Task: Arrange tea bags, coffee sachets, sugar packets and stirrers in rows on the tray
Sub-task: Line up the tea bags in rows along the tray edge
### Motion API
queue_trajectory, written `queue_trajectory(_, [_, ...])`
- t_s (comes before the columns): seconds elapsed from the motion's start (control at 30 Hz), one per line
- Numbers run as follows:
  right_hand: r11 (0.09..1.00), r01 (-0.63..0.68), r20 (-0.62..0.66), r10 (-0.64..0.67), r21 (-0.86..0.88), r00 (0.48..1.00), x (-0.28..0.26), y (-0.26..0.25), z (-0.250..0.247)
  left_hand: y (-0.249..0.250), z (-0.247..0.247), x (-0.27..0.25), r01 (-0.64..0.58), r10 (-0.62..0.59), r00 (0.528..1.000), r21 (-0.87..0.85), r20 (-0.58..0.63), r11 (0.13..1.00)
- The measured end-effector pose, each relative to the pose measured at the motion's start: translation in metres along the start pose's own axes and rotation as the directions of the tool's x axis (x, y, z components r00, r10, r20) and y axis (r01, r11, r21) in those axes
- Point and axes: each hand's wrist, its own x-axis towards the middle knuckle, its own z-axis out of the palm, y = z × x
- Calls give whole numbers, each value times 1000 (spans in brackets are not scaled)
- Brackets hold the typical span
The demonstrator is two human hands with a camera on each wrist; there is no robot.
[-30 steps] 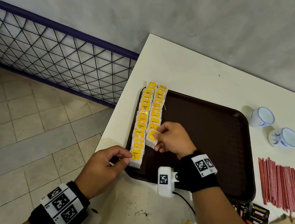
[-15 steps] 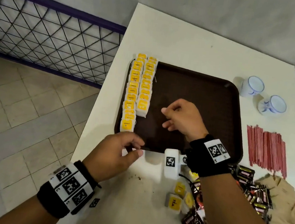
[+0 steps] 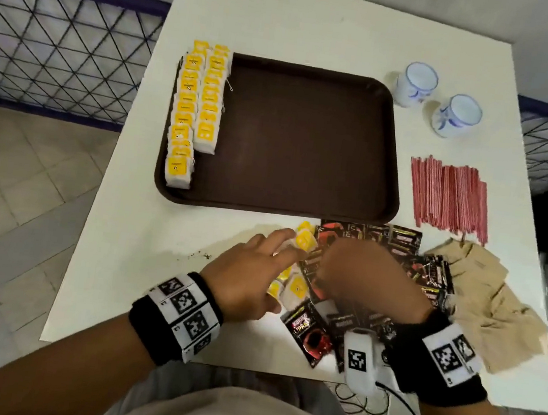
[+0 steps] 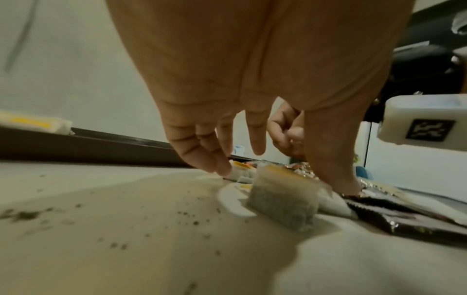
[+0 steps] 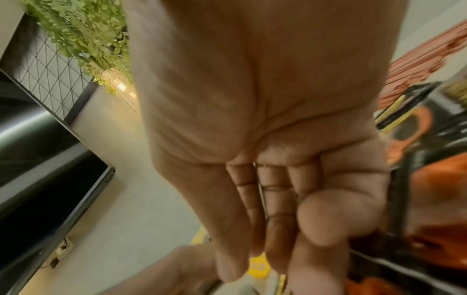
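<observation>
Two rows of white, yellow-tagged tea bags [image 3: 196, 108] are laid along the tray's [image 3: 300, 210] left edge. Loose tea bags [image 3: 306, 239] at the table's near edge are touched by the left hand [image 3: 250, 273], fingers extended. Right hand [image 3: 361, 273]: straight fingers, nothing seen held.

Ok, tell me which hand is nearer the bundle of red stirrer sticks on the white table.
Right. The right hand lies over the dark coffee sachets, just near-left of the red stirrer sticks; the left hand sits farther left.

Brown tray [image 3: 300, 207]; yellow-tagged tea bags [image 3: 209, 106]; red stirrers [image 3: 450, 194]; blue-patterned white cups [image 3: 456, 116].
</observation>
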Motion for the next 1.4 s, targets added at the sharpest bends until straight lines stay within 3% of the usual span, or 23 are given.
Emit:
queue_trajectory(0.3, [986, 84, 24, -81, -142, 996, -9, 34, 11, 16, 20, 34, 65, -67, 998, 191, 4, 979])
queue_trajectory(0.43, [960, 91, -12, -98, -266, 995, -9, 35, 22, 16, 21, 29, 104, -94, 994, 269, -50, 957])
queue_trajectory(0.57, [914, 91, -48, -120, -395, 992, -7, 36, 30, 12, 19, 19, 160, -145, 987, 310, -71, 937])
queue_trajectory(0.73, [912, 103, -84, -148, -397, 985, -9, 30, 29, 3, 6, 12, 201, -181, 979, 259, -99, 945])
queue_trajectory(0.9, [846, 234, 88, -218, -479, 972, -15, 23, 40, -9, -8, 7, 72, -126, 986, 395, 112, 916])
queue_trajectory(1.0, [834, 224, 93, -206, -504, 974, -11, 23, 47, -12, -11, 10, 3, -93, 983, 486, 160, 874])
queue_trajectory(1.27, [912, 48, -82, -89, -408, 993, -4, 22, 39, -30, 2, 9, -135, 142, 990, 296, -2, 946])
queue_trajectory(1.4, [923, 21, -92, -60, -383, 994, -2, 19, 37, -31, 5, 9, -199, 220, 972, 209, -81, 958])
